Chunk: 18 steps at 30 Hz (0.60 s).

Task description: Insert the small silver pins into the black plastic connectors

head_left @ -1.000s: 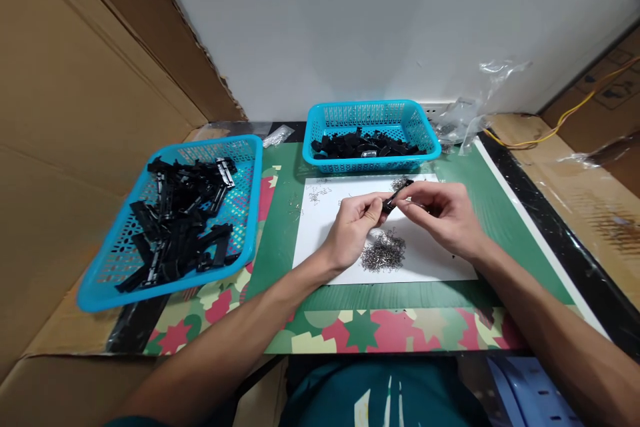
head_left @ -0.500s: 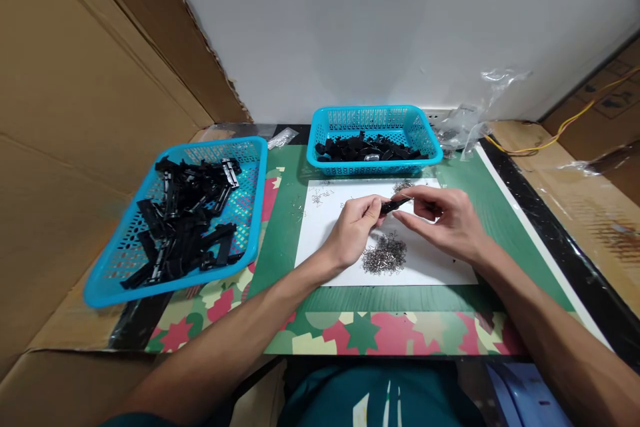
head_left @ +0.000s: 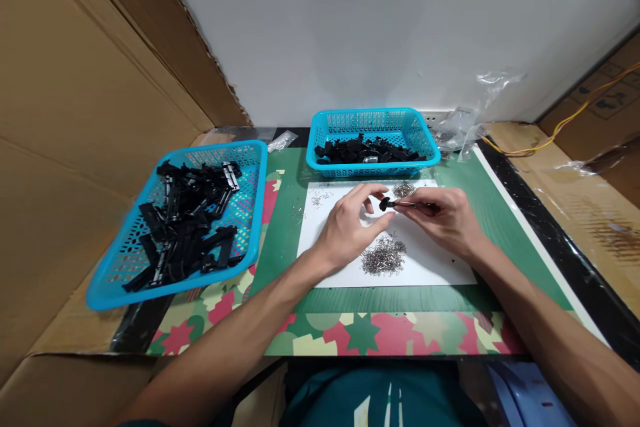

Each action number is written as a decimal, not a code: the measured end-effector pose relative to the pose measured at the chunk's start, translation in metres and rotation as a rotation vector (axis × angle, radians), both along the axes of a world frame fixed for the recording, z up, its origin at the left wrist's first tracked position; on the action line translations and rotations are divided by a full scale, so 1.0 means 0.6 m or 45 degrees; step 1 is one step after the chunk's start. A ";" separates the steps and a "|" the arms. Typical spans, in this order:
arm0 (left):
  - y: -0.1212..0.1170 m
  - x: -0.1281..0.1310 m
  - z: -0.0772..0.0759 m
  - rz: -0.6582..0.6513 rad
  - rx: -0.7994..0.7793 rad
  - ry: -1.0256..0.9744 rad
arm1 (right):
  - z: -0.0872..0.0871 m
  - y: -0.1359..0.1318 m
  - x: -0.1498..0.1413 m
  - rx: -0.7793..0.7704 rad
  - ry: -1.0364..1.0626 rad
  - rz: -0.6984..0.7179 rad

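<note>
My right hand pinches a small black plastic part over the white sheet; its exact kind is too small to tell. The part's dark end sticks out to the left of my fingertips. Around that end, my left hand is open, thumb and fingers apart with a gap between them. Just below my hands lies a pile of small metal springs or pins. A smaller metal heap sits behind them on the sheet.
On the left, a blue basket holds black parts with silvery strips. A second blue basket with black pieces stands at the back. Clear plastic bags lie by the wall. Cardboard rises along the left side.
Earlier my left hand gripped the black part while my right fingers worked at it. Now the left fingers have opened off it, and my right hand holds it.
</note>
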<state>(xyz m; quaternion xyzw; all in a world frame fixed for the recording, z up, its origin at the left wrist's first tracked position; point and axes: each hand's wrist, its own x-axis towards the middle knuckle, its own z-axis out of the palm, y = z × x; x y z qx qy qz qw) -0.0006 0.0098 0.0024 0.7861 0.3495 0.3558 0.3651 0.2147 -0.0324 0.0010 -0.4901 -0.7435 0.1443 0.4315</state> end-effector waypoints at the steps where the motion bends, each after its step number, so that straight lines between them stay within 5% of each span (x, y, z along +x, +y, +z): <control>1: 0.000 -0.001 -0.001 0.001 0.057 0.029 | -0.001 0.000 0.001 -0.034 -0.013 0.013; 7: 0.005 -0.003 -0.015 0.051 0.123 0.095 | 0.005 0.005 0.006 -0.149 -0.115 0.065; 13: 0.008 -0.005 -0.025 0.027 0.282 0.215 | 0.008 0.010 0.016 0.053 -0.206 -0.023; 18: 0.010 -0.008 -0.029 -0.024 0.458 0.299 | 0.019 0.006 0.002 -0.065 0.148 -0.058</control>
